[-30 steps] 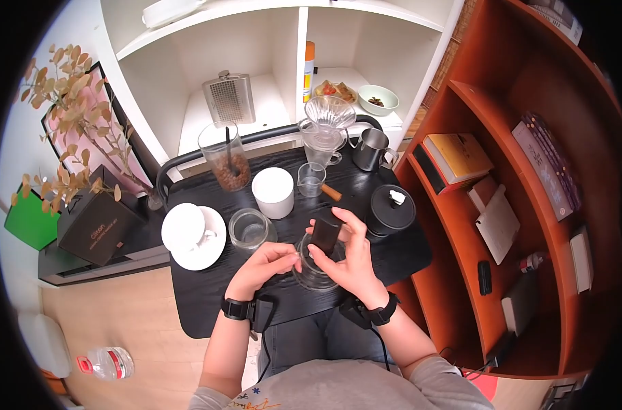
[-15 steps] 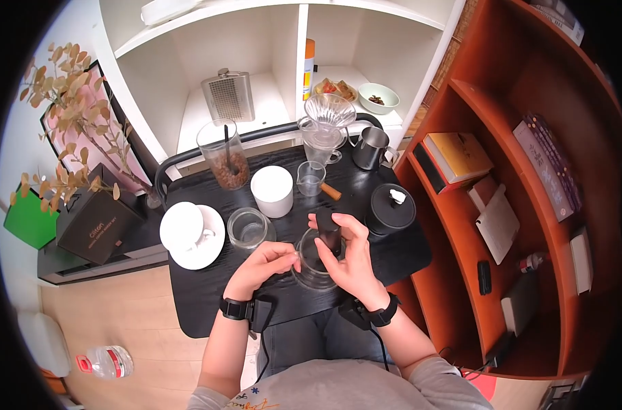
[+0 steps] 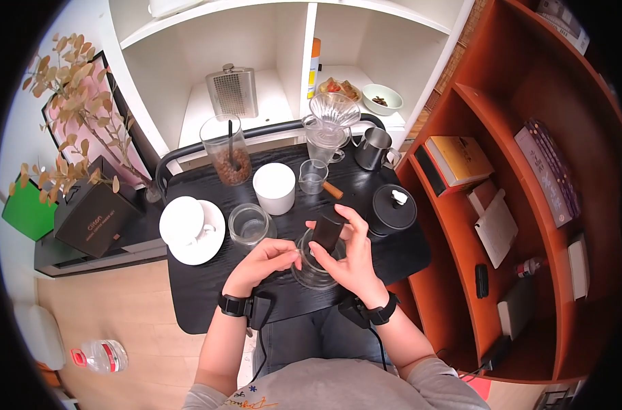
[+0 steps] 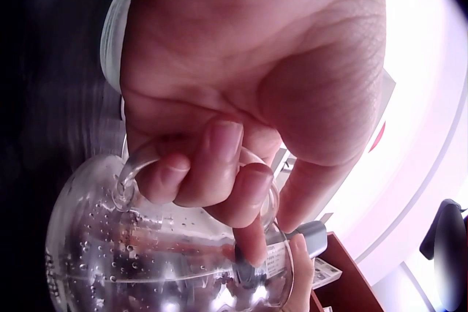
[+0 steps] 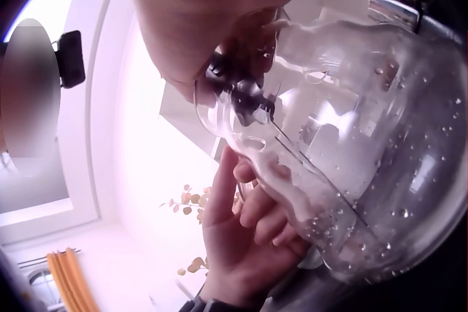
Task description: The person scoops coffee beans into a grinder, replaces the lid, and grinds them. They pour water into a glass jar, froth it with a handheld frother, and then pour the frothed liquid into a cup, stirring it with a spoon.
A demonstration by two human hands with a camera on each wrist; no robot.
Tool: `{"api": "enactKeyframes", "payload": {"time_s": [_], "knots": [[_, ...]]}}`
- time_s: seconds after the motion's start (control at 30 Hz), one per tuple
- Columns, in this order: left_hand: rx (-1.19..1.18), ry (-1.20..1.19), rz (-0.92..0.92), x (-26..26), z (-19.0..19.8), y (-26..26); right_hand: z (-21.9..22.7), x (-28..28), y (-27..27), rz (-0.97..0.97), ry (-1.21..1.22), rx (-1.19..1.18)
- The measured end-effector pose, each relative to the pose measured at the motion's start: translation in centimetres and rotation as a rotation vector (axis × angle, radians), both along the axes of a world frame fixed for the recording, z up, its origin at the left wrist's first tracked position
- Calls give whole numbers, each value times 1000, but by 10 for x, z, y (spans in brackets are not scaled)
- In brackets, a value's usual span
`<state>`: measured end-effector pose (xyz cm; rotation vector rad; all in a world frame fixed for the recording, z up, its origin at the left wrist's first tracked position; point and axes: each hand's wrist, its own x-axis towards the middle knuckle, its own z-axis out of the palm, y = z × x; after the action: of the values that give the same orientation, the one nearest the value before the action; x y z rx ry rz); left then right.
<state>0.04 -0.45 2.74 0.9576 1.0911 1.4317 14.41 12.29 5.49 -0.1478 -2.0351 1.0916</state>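
A round clear glass pot with droplets on its wall stands at the table's near edge. My left hand grips its glass handle, fingers curled through the loop in the left wrist view. Above the pot's mouth, my right hand holds a black handheld stick between thumb and fingers. In the right wrist view, a thin metal rod runs down from it into the pot. The exact kind of the stick cannot be made out. A clear glass jar stands left of the pot.
A white cup on a saucer is at left, a white canister behind the hands. Farther back are a container of beans, a small wooden-handled glass pitcher, a glass dripper and a steel jug. A black lidded canister stands right.
The black stick in my right hand turns and tilts slightly over the pot, then tilts back. My left hand keeps its grip on the handle. The head view has shifted a little.
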Motion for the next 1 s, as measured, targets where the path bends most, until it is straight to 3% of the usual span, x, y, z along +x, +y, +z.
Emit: {"api": "enactKeyframes", "payload": {"time_s": [0.07, 0.13, 0.17, 0.47, 0.57, 0.87, 0.93, 1.0], "knots": [[12, 6, -3, 0, 1, 0, 6, 0, -1, -34, 16, -3], [5, 9, -15, -1, 3, 0, 15, 3, -1, -122, -105, 225], [-1, 10, -22, -1, 4, 0, 15, 3, -1, -123, -107, 226], [-4, 33, -22, -2, 0, 0, -19, -5, 4, -78, 128, 120], [16, 43, -10, 0, 1, 0, -23, -6, 1, 1, 246, -47], [13, 27, -23, -2, 0, -1, 4, 0, 1, -35, -24, 4], [10, 12, -25, -2, 0, -1, 5, 2, 2, -108, -131, 115], [6, -1, -32, -2, 1, 0, 8, 0, 3, -111, -80, 163]]}}
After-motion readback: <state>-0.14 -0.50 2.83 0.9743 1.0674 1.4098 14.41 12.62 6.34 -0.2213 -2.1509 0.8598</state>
